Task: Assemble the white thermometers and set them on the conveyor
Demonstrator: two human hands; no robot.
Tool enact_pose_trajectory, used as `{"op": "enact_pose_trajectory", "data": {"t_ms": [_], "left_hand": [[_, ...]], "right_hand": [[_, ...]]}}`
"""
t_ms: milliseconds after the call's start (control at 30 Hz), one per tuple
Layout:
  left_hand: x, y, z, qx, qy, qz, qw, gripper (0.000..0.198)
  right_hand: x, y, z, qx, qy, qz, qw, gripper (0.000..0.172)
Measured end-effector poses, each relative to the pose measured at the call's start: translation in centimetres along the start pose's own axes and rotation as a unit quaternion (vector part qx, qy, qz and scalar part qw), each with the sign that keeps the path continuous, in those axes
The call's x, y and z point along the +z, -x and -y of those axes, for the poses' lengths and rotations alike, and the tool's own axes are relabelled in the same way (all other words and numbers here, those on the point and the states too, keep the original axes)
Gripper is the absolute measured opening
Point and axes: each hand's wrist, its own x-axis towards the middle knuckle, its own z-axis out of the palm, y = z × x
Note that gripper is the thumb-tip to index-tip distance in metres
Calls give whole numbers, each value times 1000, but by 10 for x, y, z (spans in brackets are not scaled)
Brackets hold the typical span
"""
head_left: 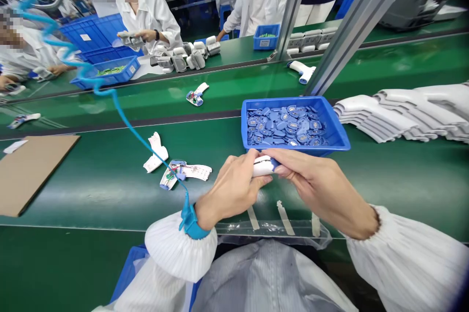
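Lying at far left on the green conveyor belt (91, 195): one flat brown cardboard sheet (31, 173), well apart from the hands. Next, a curled white plastic shell (156, 153), and just beside it an opened white-and-blue device casing (169, 177) with a small green circuit board and coloured wires exposed, joined by a white paper strip (196, 171). Crossing above these, a blue coiled cable (139, 136) leads down to a blue wrist strap (190, 221) on the left wrist. Risk, as judged: a pull of the left arm could snag the cable on the loose pieces and drag them or tear the wires.

Centre: bare left hand (230, 190), fingers curled closed around the lower side of a small white plastic part with a blue end (263, 166). Bare right hand (315, 187), fingers extended, pinching the same part from the other side. The part sits between both hands, above the belt and just before the tray. Risk: held at the fingertips, it could slip and drop.

Right: open blue plastic tray (293, 150), filled with loose blue oval components (284, 126); a knock could spill them. Far right: overlapping curved white plastic housings (395, 116), stacked aslant, liable to slide if bumped.
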Motion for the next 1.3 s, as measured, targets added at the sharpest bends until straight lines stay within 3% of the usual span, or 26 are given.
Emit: {"op": "enact_pose_trajectory", "data": {"t_ms": [100,200,367,433,533,633,733,800,900,967,1033,1067,1133,1200,1233,1267,1300], "left_hand": [[4,-2,1,27,-5,3,1000,23],[14,-3,3,46,-5,-38,998,25],[28,5,8,73,-57,-74,993,25],[37,8,11,39,-40,-142,988,23],[57,9,16,-69,-17,-309,948,35],[74,4,20,-39,-41,-381,923,48],[78,0,24,33,-63,-368,927,47],[74,-3,27,40,-65,-335,939,46],[62,-8,30,-4,-65,-259,964,48],[55,-6,31,-51,-38,-180,981,53],[53,3,29,-78,18,-146,986,54],[54,10,28,-72,52,-165,982,51],[63,25,24,-31,128,-270,954,44],[75,34,21,-16,210,-386,898,43],[81,35,20,-37,244,-426,871,45],[86,34,20,-70,267,-451,849,49],[89,29,20,-107,278,-463,835,52]], "right_hand": [[2,2,1,-35,75,-7,997,30],[7,5,-2,-49,130,-41,989,19],[7,19,-10,-34,142,-55,988,15],[2,26,-9,-3,138,-39,990,17],[0,33,-1,67,113,28,991,23],[7,41,7,96,83,74,989,25],[21,52,11,96,80,48,991,23],[30,59,11,98,83,11,992,22],[42,63,11,114,72,-40,990,24],[45,62,11,164,39,-51,984,30],[46,59,10,277,-19,-41,960,38],[45,58,9,354,-62,-31,933,42],[42,56,6,504,-168,10,847,50],[39,56,4,587,-256,75,764,57],[39,57,3,587,-272,107,754,57],[40,58,4,562,-262,129,774,56],[43,60,4,512,-227,142,816,52]]}}
